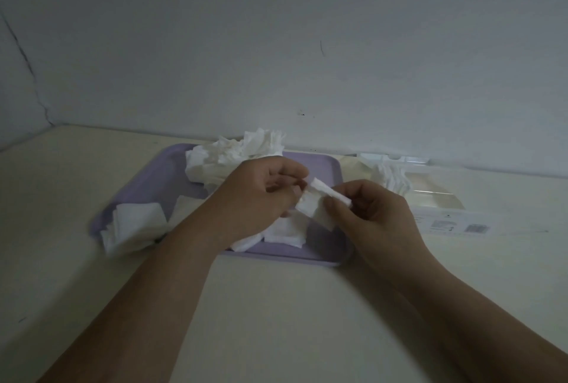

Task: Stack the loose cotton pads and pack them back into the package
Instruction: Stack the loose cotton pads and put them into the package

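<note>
A lilac tray (147, 172) lies on the table ahead of me. A crumpled heap of white cotton pads (242, 152) fills its far side. A loose stack of pads (133, 226) sits at its near left corner, and flat pads (284, 230) lie under my hands. My left hand (261, 195) and my right hand (372, 213) hover over the tray's right half. Both pinch the same small bunch of white cotton pads (313, 204) between the fingertips. The clear package (430, 195) lies open to the right of the tray, with several pads (388, 178) standing inside it.
The cream table (276, 306) meets a grey wall (276, 44) close behind the tray and package. The package's printed label (461, 226) faces me at the right. My forearms cross the near table from the bottom corners.
</note>
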### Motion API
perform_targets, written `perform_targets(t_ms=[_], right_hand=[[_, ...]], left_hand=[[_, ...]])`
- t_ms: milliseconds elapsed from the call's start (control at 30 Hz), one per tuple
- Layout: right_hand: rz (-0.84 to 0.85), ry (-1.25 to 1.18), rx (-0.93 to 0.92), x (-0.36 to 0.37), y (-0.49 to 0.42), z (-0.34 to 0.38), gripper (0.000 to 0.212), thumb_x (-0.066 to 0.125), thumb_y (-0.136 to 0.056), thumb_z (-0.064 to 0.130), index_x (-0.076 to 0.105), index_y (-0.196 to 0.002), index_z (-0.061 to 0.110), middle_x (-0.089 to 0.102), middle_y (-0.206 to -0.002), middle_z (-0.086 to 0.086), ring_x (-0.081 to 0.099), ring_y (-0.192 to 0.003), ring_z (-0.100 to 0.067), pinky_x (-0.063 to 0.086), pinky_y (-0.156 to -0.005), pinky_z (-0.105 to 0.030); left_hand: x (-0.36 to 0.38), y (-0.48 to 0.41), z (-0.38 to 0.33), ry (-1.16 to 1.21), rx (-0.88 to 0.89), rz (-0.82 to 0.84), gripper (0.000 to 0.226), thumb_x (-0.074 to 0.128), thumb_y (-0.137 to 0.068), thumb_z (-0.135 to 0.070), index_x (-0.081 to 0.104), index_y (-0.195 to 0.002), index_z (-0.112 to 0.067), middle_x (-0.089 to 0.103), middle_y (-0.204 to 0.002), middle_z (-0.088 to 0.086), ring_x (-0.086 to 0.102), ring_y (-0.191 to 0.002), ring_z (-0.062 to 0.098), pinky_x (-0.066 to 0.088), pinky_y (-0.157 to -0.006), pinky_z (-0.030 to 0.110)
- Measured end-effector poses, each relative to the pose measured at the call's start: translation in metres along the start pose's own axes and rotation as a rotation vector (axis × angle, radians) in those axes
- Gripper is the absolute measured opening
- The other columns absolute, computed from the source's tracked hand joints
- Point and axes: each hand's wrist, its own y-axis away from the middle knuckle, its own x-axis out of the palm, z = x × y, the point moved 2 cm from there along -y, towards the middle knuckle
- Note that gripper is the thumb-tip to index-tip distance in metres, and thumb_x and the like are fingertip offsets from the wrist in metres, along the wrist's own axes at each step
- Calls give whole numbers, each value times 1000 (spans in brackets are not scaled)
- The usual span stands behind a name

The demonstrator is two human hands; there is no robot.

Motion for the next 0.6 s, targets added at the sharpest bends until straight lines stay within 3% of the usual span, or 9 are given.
perform_targets(t_ms=[100,200,300,433,533,600], right_hand=[[-55,236,-40,0,0,-5,6,72,-92,22,72,-93,27,74,-83,13,66,-76,3,45,-68,-8],[-45,403,-44,3,1,-11,17,70,-92,20,71,-107,28,72,-86,13,62,-85,0,41,-67,-1],[-12,430,-37,5,1,-12,22,66,-93,18,71,-110,29,71,-86,12,61,-88,-2,41,-67,-1],[-8,395,-20,4,-1,-12,23,63,-94,16,72,-110,29,70,-86,18,61,-86,8,42,-67,-3],[-38,367,-18,3,0,-12,20,63,-94,16,72,-107,29,69,-81,19,60,-78,11,42,-65,-4],[-47,353,-20,2,0,-11,18,65,-93,15,72,-104,28,68,-77,18,59,-73,11,42,-64,-5]], left_hand=[[-12,-2,12,-464,23,56,31,80,-82,-21,71,-111,-28,74,-104,-13,70,-94,3,57,-91,25],[-12,4,14,-585,-84,187,55,87,-76,-41,67,-126,-32,65,-111,-23,65,-103,0,52,-97,22],[-10,6,12,-636,-117,226,53,83,-79,-45,63,-128,-37,63,-110,-23,65,-101,3,54,-92,25],[-11,5,14,-580,-157,229,34,83,-69,-48,64,-96,-39,70,-90,-14,66,-75,6,54,-66,28],[-12,5,11,-498,-124,197,35,81,-60,-51,62,-84,-35,66,-78,-15,59,-65,5,50,-61,28],[-12,4,8,-378,-70,153,32,85,-64,-41,64,-85,-30,63,-72,-16,54,-63,3,46,-61,24]])
